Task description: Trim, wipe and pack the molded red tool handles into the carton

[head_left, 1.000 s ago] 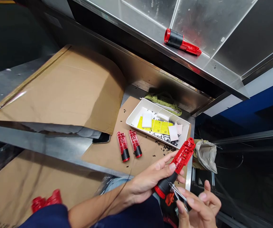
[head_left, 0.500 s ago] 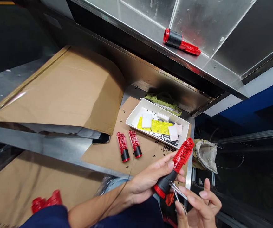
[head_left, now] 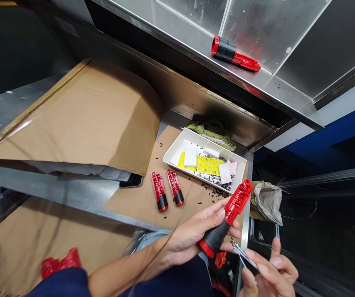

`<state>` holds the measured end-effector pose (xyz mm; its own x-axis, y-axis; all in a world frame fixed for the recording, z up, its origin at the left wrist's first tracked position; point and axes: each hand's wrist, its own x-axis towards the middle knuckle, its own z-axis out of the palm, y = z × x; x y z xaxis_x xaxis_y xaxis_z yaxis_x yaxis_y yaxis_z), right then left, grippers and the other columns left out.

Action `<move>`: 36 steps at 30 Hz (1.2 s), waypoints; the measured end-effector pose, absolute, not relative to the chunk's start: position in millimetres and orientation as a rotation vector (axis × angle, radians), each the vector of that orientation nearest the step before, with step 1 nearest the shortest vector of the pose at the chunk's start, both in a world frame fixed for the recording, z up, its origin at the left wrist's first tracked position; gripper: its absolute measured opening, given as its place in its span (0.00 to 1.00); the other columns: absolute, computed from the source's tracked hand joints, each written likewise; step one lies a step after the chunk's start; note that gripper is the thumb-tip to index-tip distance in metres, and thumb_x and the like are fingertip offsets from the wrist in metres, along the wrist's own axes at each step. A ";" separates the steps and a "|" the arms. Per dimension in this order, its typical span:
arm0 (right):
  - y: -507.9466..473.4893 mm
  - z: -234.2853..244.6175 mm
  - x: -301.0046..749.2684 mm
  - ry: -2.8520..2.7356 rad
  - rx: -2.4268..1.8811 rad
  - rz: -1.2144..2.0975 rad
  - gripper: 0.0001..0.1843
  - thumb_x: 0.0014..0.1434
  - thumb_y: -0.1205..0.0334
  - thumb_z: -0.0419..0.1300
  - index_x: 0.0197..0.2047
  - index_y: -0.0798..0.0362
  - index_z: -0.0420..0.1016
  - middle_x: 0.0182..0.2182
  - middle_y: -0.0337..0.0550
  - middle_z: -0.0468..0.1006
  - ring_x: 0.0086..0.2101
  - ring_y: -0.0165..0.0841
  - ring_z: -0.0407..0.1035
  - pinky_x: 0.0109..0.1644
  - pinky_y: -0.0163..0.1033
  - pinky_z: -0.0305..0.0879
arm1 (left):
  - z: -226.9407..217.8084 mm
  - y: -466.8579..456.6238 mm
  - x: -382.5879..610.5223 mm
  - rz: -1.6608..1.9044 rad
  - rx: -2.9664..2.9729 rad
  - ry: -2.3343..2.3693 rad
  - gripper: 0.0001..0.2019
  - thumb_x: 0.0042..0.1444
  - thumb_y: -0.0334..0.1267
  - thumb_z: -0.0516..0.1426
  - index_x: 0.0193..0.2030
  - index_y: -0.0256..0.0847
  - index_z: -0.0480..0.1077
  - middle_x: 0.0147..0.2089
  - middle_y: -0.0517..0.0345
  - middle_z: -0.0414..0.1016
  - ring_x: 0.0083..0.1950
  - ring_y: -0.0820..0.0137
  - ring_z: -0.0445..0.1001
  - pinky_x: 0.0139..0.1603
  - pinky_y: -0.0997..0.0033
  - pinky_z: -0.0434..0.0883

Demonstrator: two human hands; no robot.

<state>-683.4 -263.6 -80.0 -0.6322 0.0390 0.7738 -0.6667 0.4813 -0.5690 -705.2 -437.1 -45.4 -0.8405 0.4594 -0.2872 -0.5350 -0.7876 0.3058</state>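
My left hand (head_left: 192, 235) is wrapped around the black lower part of a red and black plastic flashlight-like housing (head_left: 234, 204). The housing tilts up to the right, its ribbed red inside facing me. To its lower right, my right hand (head_left: 273, 272) pinches a small silver two-armed hand tool (head_left: 244, 255), whose exact kind I cannot make out. Its tip is close to my left fingertips and apart from the black collar. Two similar housings, a left one (head_left: 159, 191) and a right one (head_left: 175, 187), lie on the cardboard sheet (head_left: 143, 206).
A white tray (head_left: 172, 154) holds yellow labels, pale pads and small black pieces, with more pieces scattered beside it. A large cardboard box (head_left: 81, 123) stands left. Another housing (head_left: 236, 54) lies on the metal shelf above. Red parts (head_left: 61, 262) are at lower left; a paper bag (head_left: 268, 202) stands right.
My right hand has drawn the silver tool down and to the right, off the black collar of the housing. The left hand holds the housing almost still.
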 end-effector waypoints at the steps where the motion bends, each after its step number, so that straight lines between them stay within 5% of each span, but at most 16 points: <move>1: -263.7 -78.8 -683.7 -2.014 0.579 1.178 0.09 0.58 0.63 0.66 0.39 0.49 0.69 0.30 0.41 0.76 0.44 0.38 0.62 0.64 0.70 0.51 | -45.5 -437.0 -705.1 2.543 -0.284 0.505 0.33 0.52 0.46 0.68 0.62 0.41 0.65 0.41 0.54 0.75 0.43 0.68 0.77 0.37 0.75 0.73; 25: -261.7 -88.1 -685.2 -1.997 0.543 1.195 0.10 0.56 0.64 0.67 0.39 0.50 0.69 0.30 0.43 0.76 0.46 0.40 0.61 0.63 0.75 0.50 | -50.7 -436.7 -708.4 2.559 -0.288 0.477 0.33 0.52 0.46 0.67 0.63 0.42 0.66 0.41 0.53 0.76 0.44 0.68 0.77 0.36 0.75 0.75; 36: -273.7 -85.7 -687.7 -2.036 0.625 1.148 0.09 0.56 0.67 0.67 0.39 0.50 0.71 0.28 0.42 0.79 0.43 0.39 0.60 0.64 0.69 0.52 | -46.8 -435.2 -710.3 2.579 -0.277 0.521 0.34 0.52 0.47 0.67 0.64 0.41 0.65 0.41 0.55 0.76 0.43 0.70 0.77 0.39 0.77 0.73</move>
